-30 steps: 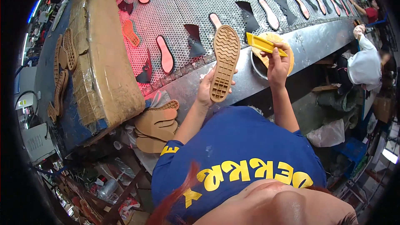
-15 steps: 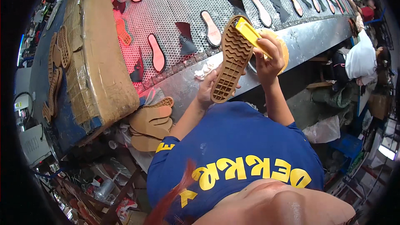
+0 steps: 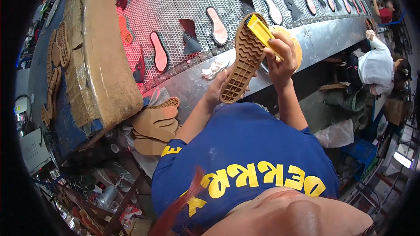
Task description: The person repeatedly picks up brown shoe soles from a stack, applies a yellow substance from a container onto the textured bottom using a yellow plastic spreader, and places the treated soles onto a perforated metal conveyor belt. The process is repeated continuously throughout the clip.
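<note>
My left hand [image 3: 217, 88] is closed round the heel half of a brown rubber shoe sole [image 3: 245, 52], whose wavy and square tread is turned up. In my right hand [image 3: 283, 57] is a yellow-handled tool [image 3: 261, 32], gripped between thumb and fingers. It looks like a glue brush. Its far end overlaps the toe of the sole; whether it touches cannot be told, and the tip is not clear. Behind my right hand stands a round yellowish container [image 3: 298, 48], partly hidden. A crumpled white rag [image 3: 215, 67] lies on the metal ledge beside my left hand.
A mesh conveyor [image 3: 175, 6] carries pink insoles [image 3: 159, 52] and black shoe uppers [image 3: 191, 43]. At left, a worn cardboard-covered block [image 3: 107, 57] stands by more brown soles [image 3: 63, 46]. Stacked soles [image 3: 153, 126] sit near my left elbow. A person in white [image 3: 378, 63] is at the right.
The insoles and uppers on the conveyor have shifted a little to the left. Both hands keep their hold, and the sole and yellow tool have barely moved.
</note>
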The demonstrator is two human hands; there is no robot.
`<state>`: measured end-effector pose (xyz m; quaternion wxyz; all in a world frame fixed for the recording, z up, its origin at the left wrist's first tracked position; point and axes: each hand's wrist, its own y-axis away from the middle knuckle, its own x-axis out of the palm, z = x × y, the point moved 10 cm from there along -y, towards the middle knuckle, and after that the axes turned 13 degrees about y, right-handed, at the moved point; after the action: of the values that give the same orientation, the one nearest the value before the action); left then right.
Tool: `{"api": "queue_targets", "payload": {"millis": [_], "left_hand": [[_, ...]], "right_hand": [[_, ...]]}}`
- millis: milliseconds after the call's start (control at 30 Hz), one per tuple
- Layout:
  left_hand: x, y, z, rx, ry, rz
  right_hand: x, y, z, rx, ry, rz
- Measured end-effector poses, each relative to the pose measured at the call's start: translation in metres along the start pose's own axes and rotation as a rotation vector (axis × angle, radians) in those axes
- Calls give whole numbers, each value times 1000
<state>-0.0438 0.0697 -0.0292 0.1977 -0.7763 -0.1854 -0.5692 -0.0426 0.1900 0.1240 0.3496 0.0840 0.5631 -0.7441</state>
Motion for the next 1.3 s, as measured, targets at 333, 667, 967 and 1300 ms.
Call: {"api": "queue_targets", "payload": {"millis": [333,667,967,1300], "left_hand": [[3,1,-5,39,38,-4],[-1,2,-14,111,246,-61],[-23,3,-15,149,370,-185],[-25,0,-15,159,460,-221]], "right_hand": [[9,4,8,-61,-61,133],[17,15,22,-96,-142,300],[18,37,46,-138,-202,393],[17,40,32,-31,-128,290]]}}
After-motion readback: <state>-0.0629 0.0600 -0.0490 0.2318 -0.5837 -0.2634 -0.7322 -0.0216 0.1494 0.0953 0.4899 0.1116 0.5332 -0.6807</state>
